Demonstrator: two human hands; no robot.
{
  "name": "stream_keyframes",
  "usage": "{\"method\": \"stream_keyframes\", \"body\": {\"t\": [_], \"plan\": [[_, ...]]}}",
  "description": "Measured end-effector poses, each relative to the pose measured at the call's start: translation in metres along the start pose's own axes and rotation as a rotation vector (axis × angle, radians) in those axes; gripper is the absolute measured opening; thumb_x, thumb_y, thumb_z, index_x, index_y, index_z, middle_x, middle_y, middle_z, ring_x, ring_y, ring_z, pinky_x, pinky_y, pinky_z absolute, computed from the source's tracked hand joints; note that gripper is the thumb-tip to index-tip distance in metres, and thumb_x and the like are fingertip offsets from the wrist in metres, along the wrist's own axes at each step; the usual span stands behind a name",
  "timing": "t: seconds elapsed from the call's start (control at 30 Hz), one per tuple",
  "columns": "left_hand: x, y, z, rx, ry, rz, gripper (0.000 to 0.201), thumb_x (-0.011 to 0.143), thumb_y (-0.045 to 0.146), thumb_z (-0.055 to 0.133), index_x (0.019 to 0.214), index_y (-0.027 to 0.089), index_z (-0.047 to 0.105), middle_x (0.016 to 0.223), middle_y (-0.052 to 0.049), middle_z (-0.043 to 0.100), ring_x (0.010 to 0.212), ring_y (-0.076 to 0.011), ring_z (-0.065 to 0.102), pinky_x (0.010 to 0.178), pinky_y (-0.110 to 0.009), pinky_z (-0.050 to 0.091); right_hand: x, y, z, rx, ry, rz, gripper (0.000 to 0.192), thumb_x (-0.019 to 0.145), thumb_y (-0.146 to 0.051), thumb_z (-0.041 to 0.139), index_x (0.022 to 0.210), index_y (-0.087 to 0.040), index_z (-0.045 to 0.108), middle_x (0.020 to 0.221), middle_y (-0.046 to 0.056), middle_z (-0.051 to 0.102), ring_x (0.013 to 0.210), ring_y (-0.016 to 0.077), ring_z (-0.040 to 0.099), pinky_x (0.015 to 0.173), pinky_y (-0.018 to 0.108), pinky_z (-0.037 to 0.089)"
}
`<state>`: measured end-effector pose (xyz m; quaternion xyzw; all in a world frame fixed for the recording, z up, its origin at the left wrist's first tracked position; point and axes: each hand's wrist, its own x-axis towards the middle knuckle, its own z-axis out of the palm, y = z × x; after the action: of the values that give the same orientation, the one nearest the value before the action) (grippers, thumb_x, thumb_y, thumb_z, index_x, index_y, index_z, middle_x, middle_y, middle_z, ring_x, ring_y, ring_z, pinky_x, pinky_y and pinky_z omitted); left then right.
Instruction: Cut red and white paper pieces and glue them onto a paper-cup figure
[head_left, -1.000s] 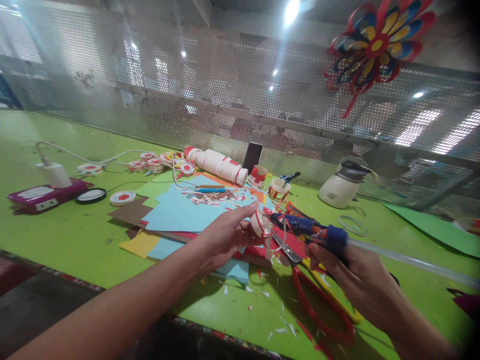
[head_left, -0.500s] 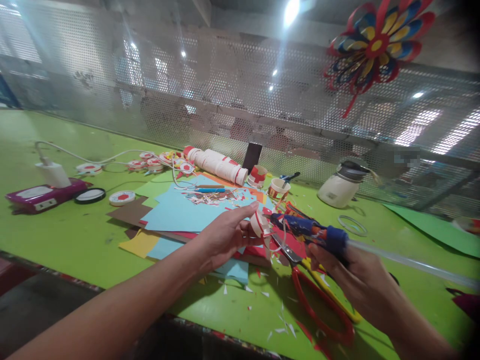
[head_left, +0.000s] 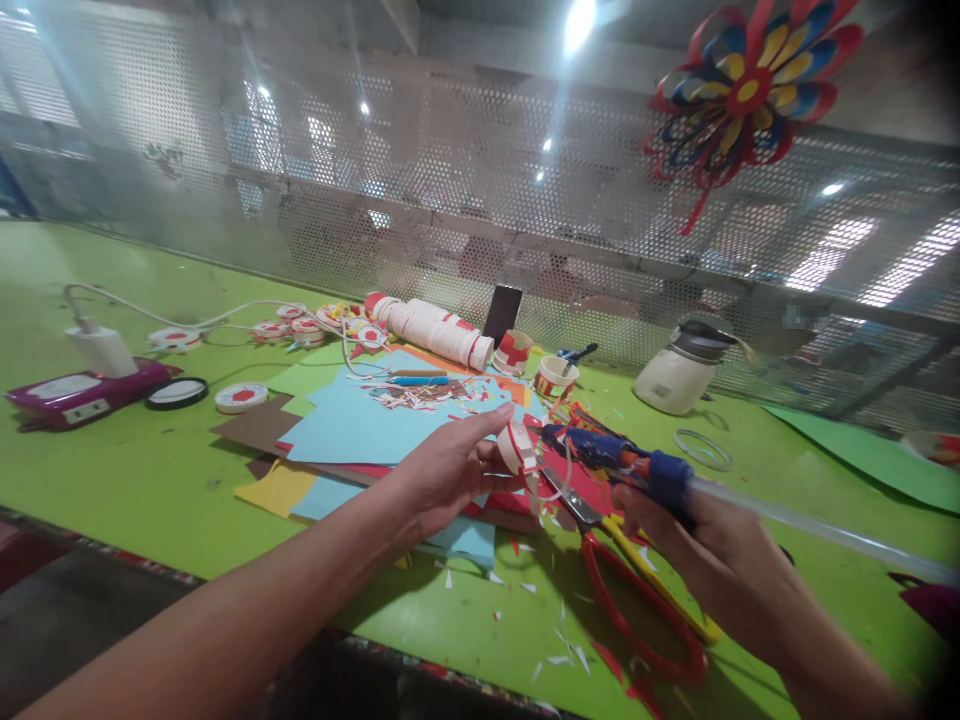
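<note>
Above the glossy green surface (head_left: 150, 480), the left hand (head_left: 442, 475) pinches a small red-and-white paper ring (head_left: 517, 447); the right hand (head_left: 705, 560) closes around a blue glue gun (head_left: 622, 462), long axis level, nozzle pointing left at the ring.

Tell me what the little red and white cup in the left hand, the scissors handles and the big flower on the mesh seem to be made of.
The cup, held in the left hand, looks like matte paper: thin cut strips curl off it. The scissors handles look like glossy red and yellow plastic, with metal blades. The flower seems to be coloured paper, folded into looped petals.
</note>
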<state>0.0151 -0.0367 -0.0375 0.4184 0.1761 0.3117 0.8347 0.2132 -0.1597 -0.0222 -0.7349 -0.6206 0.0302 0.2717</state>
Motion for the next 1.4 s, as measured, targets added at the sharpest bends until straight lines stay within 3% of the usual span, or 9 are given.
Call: {"method": "stream_keyframes", "body": {"t": [0.4, 0.57, 0.73, 0.9, 1.03, 1.17, 1.23, 1.3, 1.4], "plan": [[0.003, 0.006, -0.005, -0.054, 0.098, 0.058, 0.024, 0.075, 0.037, 0.064, 0.078, 0.014, 0.060, 0.076, -0.005, 0.062, 0.069, -0.0140, 0.057, 0.074, -0.033, 0.046, 0.034, 0.034, -0.029, 0.234, 0.144, 0.103, 0.046, 0.079, -0.058, 0.050, 0.080, -0.015, 0.066, 0.065, 0.006, 0.065, 0.058, 0.0174, 0.059, 0.051, 0.028, 0.044], [0.002, 0.013, -0.006, -0.072, 0.166, 0.116, 0.020, 0.076, 0.033, 0.062, 0.079, 0.014, 0.060, 0.075, -0.006, 0.064, 0.070, -0.0156, 0.060, 0.072, -0.032, 0.048, 0.057, 0.065, -0.051, -0.056, 0.290, 0.245, 0.051, 0.070, -0.059, 0.058, 0.095, -0.015, 0.069, 0.065, 0.007, 0.067, 0.058, 0.0220, 0.060, 0.047, 0.029, 0.040], [0.001, 0.012, -0.004, -0.068, 0.104, 0.090, 0.019, 0.078, 0.032, 0.061, 0.081, 0.014, 0.061, 0.075, -0.007, 0.065, 0.070, -0.0160, 0.061, 0.071, -0.032, 0.048, 0.074, 0.097, -0.038, -0.498, 0.104, 0.165, 0.039, 0.075, -0.038, 0.056, 0.100, -0.012, 0.069, 0.087, 0.012, 0.070, 0.075, 0.0245, 0.062, 0.058, 0.029, 0.042], [0.003, 0.008, -0.005, -0.058, 0.042, 0.054, 0.020, 0.077, 0.035, 0.061, 0.078, 0.015, 0.060, 0.074, -0.007, 0.065, 0.070, -0.0168, 0.061, 0.071, -0.032, 0.048, 0.076, 0.115, -0.006, -0.589, -0.021, 0.047, 0.032, 0.071, -0.027, 0.058, 0.098, -0.011, 0.069, 0.091, 0.014, 0.067, 0.082, 0.0237, 0.059, 0.067, 0.028, 0.041], [0.004, 0.005, -0.008, -0.049, 0.020, 0.036, 0.022, 0.076, 0.036, 0.062, 0.079, 0.014, 0.061, 0.076, -0.008, 0.064, 0.070, -0.0164, 0.059, 0.070, -0.032, 0.048, 0.079, 0.120, -0.001, -0.611, -0.102, -0.046, 0.032, 0.071, -0.024, 0.059, 0.099, -0.011, 0.069, 0.091, 0.015, 0.065, 0.086, 0.0244, 0.058, 0.072, 0.029, 0.040], [0.004, 0.004, -0.008, -0.083, -0.031, 0.018, 0.021, 0.076, 0.036, 0.063, 0.079, 0.015, 0.060, 0.072, -0.006, 0.063, 0.068, -0.0160, 0.059, 0.070, -0.032, 0.048, 0.075, 0.104, -0.013, -0.611, -0.087, -0.091, 0.035, 0.074, -0.023, 0.060, 0.106, -0.009, 0.066, 0.102, 0.018, 0.064, 0.097, 0.0297, 0.055, 0.078, 0.036, 0.041], [0.003, 0.006, -0.007, -0.102, -0.031, 0.008, 0.018, 0.076, 0.034, 0.063, 0.080, 0.016, 0.060, 0.071, -0.006, 0.063, 0.069, -0.0163, 0.059, 0.071, -0.033, 0.049, 0.066, 0.078, -0.018, -0.521, 0.043, -0.144, 0.029, 0.078, -0.029, 0.057, 0.098, -0.010, 0.068, 0.099, 0.017, 0.065, 0.094, 0.0293, 0.057, 0.080, 0.040, 0.042], [0.001, 0.007, -0.004, -0.111, -0.027, 0.002, 0.016, 0.077, 0.032, 0.062, 0.081, 0.016, 0.060, 0.073, -0.006, 0.064, 0.071, -0.0169, 0.060, 0.073, -0.034, 0.049, 0.054, 0.042, -0.018, -0.287, 0.111, -0.195, 0.025, 0.082, -0.035, 0.054, 0.089, -0.016, 0.068, 0.091, 0.011, 0.068, 0.081, 0.0230, 0.061, 0.076, 0.037, 0.045], [-0.002, 0.008, -0.001, -0.118, -0.031, -0.006, 0.015, 0.079, 0.030, 0.060, 0.084, 0.016, 0.061, 0.079, -0.008, 0.066, 0.074, -0.0175, 0.061, 0.074, -0.035, 0.049, 0.040, -0.010, -0.006, 0.088, 0.035, -0.301, 0.022, 0.084, -0.034, 0.053, 0.084, -0.018, 0.068, 0.086, 0.007, 0.068, 0.076, 0.0174, 0.061, 0.071, 0.031, 0.048]]}}
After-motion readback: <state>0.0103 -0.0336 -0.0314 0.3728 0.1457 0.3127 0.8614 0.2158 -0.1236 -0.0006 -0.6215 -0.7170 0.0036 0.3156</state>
